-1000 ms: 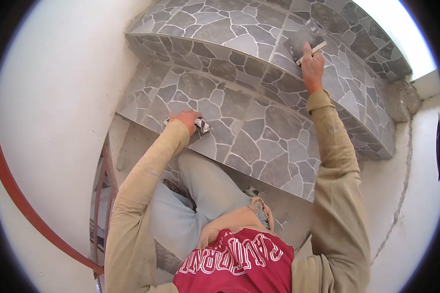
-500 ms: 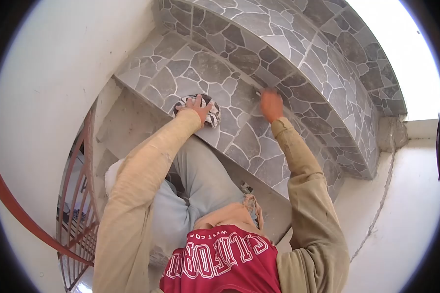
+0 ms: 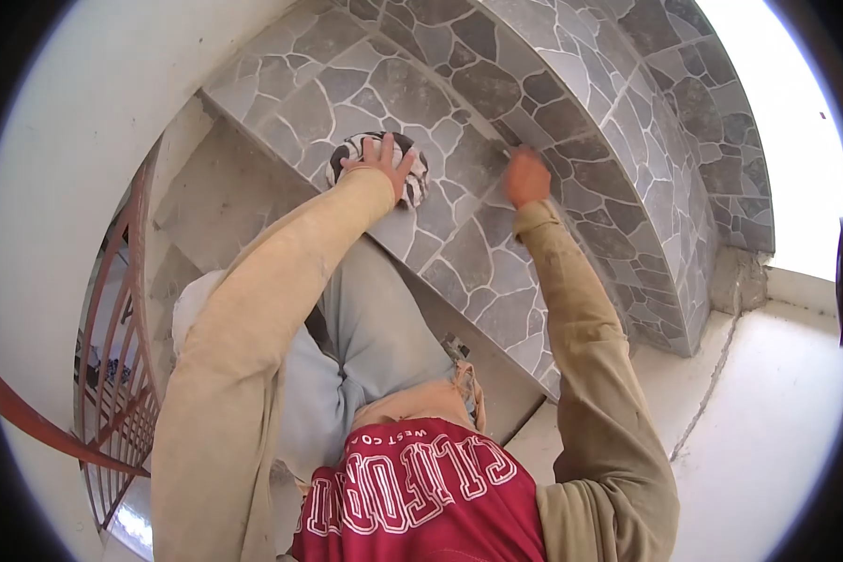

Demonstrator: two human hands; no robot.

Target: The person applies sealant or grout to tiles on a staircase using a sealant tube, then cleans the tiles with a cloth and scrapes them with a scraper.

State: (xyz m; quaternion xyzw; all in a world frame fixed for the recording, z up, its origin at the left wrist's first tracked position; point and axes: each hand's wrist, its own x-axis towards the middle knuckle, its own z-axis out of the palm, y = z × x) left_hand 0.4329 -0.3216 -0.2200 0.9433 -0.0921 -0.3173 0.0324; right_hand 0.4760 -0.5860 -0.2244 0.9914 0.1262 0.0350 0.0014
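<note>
My left hand (image 3: pixel 380 166) lies with fingers spread on a bundled black-and-white cloth (image 3: pixel 414 187), which rests on the stone-patterned step (image 3: pixel 328 105) near its front edge. Over at the back of the same step, my right hand (image 3: pixel 527 177) is closed around a small, thin light-coloured object (image 3: pixel 507 153). Only the tip of that object shows, beside the joint where the tread meets the riser (image 3: pixel 482 89). What it is, I cannot make out.
Higher curved steps (image 3: pixel 618 112) rise at the upper right. A red metal railing (image 3: pixel 112 412) stands at the lower left, beside a pale wall (image 3: pixel 84 140). Bare concrete (image 3: pixel 220 201) lies below the tiled step. A white wall (image 3: pixel 768 403) is at the right.
The camera view has shifted, so the steps and railing sit a little differently. My left hand stays on the cloth, and my right hand remains at the back joint, its wrist turned slightly.
</note>
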